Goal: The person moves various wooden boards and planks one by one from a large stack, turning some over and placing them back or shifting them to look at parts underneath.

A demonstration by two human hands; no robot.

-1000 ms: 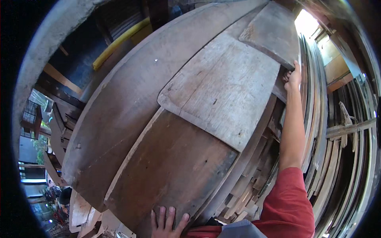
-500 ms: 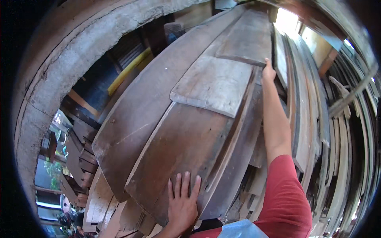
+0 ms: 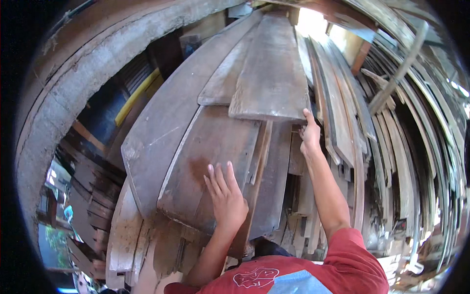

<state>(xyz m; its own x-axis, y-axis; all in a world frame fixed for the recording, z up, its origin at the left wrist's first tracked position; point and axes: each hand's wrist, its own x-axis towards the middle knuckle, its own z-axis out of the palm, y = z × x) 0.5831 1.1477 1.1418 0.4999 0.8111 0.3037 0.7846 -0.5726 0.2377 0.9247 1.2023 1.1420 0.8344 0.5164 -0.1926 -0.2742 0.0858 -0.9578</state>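
Note:
My right hand (image 3: 311,133) grips the near right corner of a long, thick wooden plank (image 3: 271,73), its thumb on top. That plank lies on top of the stack and runs away from me. Under it, a paler plank (image 3: 215,90) shows at the left, and a wide dark-brown plank (image 3: 220,130) reaches nearer to me. My left hand (image 3: 227,201) is open over the brown plank, fingers stretched toward the top plank's end; I cannot tell whether it touches the wood. At the left lies another broad plank (image 3: 161,122) with an angled end.
Many narrow boards (image 3: 338,108) are stacked along the right side, with a slanting pole (image 3: 399,68) across them. A curved concrete edge (image 3: 63,83) runs along the left. Beyond it a yellow bar (image 3: 137,98) shows. Shorter wood pieces (image 3: 93,196) lie at the lower left.
The top plank has come nearer to me in my right hand, covering more of the pale plank. My left hand has moved forward over the brown plank. The view has shifted too.

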